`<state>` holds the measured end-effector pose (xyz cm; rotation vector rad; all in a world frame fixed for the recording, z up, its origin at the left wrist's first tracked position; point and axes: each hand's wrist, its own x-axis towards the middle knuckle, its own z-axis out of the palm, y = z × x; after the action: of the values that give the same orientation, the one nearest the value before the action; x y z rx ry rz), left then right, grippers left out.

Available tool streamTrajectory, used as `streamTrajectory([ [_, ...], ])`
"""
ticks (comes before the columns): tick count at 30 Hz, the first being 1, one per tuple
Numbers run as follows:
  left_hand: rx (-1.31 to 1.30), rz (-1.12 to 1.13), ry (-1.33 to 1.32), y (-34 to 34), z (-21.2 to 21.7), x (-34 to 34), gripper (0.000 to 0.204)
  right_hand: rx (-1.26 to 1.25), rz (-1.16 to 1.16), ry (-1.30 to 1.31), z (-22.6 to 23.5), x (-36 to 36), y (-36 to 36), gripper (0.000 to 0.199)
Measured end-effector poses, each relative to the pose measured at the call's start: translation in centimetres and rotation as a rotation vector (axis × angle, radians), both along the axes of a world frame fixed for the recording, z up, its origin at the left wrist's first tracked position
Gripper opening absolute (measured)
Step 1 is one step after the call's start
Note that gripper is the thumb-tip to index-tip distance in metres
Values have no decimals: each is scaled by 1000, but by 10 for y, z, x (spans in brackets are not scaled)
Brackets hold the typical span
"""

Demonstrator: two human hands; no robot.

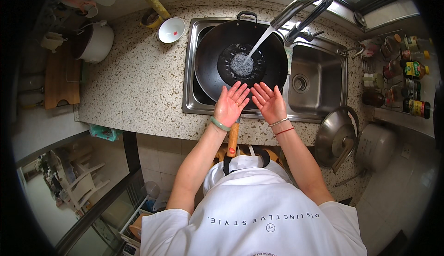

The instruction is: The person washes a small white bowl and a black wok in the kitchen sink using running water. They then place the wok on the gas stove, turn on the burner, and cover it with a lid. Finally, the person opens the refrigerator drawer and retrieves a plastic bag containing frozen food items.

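A black wok (210, 66) rests over the left basin of a steel double sink (188, 89), its wooden handle (233, 138) pointing back at me. From the chrome faucet (296, 9) a stream of water (261, 41) runs into it and pools in the bottom. Both palms face up above the wok's near rim, side by side with the fingertips almost meeting. My left hand (230, 102), a green bangle on its wrist, is open and holds nothing. Likewise open and bare is my right hand (269, 101), with a silver bangle and a red string below it.
Left of the sink, a white bowl (171, 30) sits on the speckled counter (134, 85), with a white pot (98, 42) and a wooden board (62, 78) farther left. At right are the second basin (319, 71), a pot lid (335, 133) and a rack of bottles (415, 69).
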<state>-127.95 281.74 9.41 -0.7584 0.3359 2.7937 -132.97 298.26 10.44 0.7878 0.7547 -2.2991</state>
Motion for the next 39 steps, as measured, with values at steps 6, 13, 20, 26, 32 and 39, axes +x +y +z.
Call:
streamTrajectory([
  [6,3,0,-24,0,-1,2,47,-5,3,-2,-3,3,1,50],
  [13,1,9,-31,-3,-3,5,44,-5,10,0,-3,3,4,46],
  [20,8,10,-36,-2,-1,6,42,7,33,10,-2,4,4,42],
  [26,-56,-21,-12,-2,1,5,38,43,43,29,2,4,2,40],
  [32,-66,-38,16,0,-1,7,37,36,71,32,-1,3,3,35],
  [39,-14,5,12,-2,-2,4,36,87,79,60,-1,0,3,35],
])
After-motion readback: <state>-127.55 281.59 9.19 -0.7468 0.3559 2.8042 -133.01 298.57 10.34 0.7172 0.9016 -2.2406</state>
